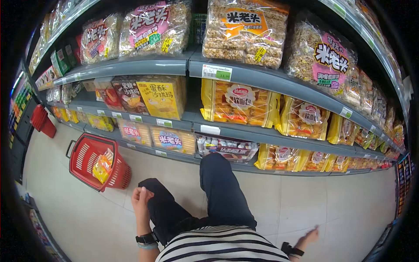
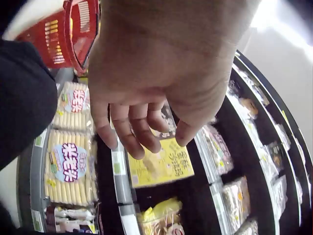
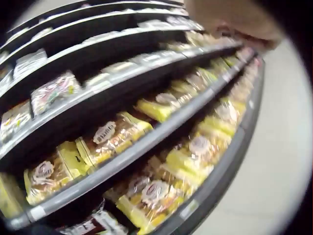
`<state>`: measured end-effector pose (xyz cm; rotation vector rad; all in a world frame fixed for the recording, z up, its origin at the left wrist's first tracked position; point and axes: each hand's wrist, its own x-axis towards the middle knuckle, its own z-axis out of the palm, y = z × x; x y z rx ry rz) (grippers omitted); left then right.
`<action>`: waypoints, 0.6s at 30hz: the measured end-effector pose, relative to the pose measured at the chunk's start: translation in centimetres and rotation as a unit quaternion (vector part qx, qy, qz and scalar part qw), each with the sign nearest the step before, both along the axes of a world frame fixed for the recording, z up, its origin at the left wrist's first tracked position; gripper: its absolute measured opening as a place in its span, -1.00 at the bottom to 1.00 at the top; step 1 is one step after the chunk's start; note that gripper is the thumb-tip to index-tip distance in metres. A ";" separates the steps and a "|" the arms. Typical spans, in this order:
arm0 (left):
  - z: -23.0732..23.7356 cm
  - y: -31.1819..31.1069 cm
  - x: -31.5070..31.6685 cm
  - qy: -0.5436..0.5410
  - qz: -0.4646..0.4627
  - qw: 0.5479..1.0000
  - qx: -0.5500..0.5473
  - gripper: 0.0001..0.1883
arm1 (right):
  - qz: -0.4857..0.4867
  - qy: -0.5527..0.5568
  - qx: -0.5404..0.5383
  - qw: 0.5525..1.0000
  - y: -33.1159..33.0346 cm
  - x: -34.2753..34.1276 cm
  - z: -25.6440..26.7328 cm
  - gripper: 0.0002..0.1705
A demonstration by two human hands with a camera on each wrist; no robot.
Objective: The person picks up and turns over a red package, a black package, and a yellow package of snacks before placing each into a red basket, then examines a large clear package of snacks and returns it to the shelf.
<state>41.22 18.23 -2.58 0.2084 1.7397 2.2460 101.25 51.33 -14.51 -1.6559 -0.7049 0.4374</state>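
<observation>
My left hand (image 1: 142, 203) hangs beside the bent left knee, its fingers loosely bent around nothing. In the left wrist view that same hand (image 2: 161, 73) overlaps a yellow snack box (image 2: 161, 166) on the shelf behind it. Out to the right, above the floor, my right hand (image 1: 309, 238) holds nothing visible. Only part of the right hand (image 3: 234, 19) shows at the top of the right wrist view, its fingers mostly hidden. Nearest the left hand is a red shopping basket (image 1: 123, 174) on the floor, with a yellow and orange snack packet (image 1: 103, 168) inside.
Curved grey shelves (image 1: 144, 65) run across the front. Bagged puffed-rice snacks (image 1: 244, 30) fill the top level, with bread packs (image 1: 240, 102) and a yellow box (image 1: 161, 98) below. Stacked red baskets (image 1: 42, 121) stand far left. Pale floor tiles (image 1: 301, 201) lie around my legs.
</observation>
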 end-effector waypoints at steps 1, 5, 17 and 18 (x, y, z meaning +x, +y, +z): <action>0.3 -0.2 -0.2 0.005 0.001 1.000 0.000 -0.79 | 0.066 0.146 -0.067 0.985 -0.1 -2.0 -3.0 -0.78; 1.3 -1.3 -0.5 -0.018 0.059 0.998 0.004 -0.78 | 0.443 -0.022 -0.184 0.877 3.5 -22.5 -1.1 -0.84; -1.7 -11.8 6.0 -0.090 0.314 0.940 -0.097 -0.81 | 0.828 -0.149 -0.108 0.530 4.3 -41.9 -1.6 -0.85; -2.5 -12.6 6.3 -0.106 0.340 0.930 -0.091 -0.79 | 0.840 -0.146 -0.103 0.512 3.7 -43.9 -1.8 -0.85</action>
